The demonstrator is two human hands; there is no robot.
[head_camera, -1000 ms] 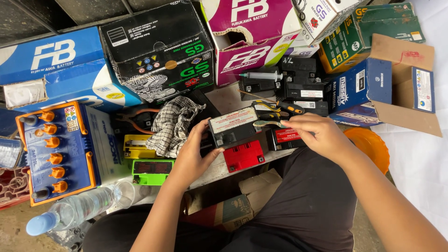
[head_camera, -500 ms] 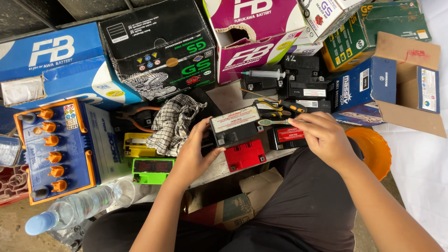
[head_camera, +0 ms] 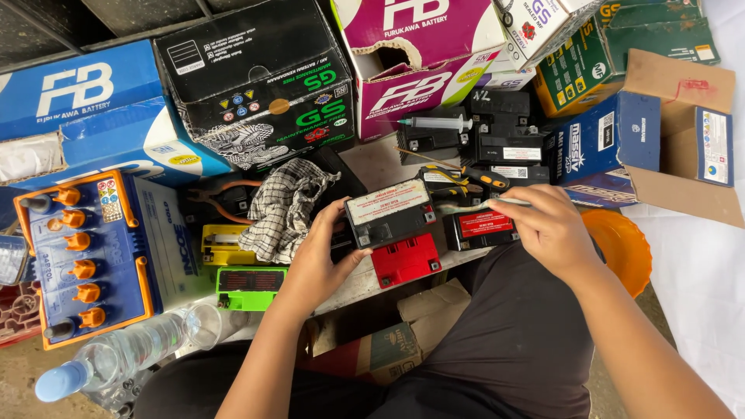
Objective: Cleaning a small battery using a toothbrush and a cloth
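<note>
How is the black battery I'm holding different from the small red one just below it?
The black battery is gripped at its left end by the left hand, while the red battery lies untouched on the board. The black battery looks larger and has a pale label across its top; the red battery shows a plain ribbed red top. The black battery sits tilted, the red one flat. Both are small, boxy batteries lying side by side.

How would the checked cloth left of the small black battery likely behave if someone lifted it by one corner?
The checked cloth lies crumpled in soft folds, so it would probably droop limply. It looks thin, so likely light, and unlikely to slide or roll.
</note>
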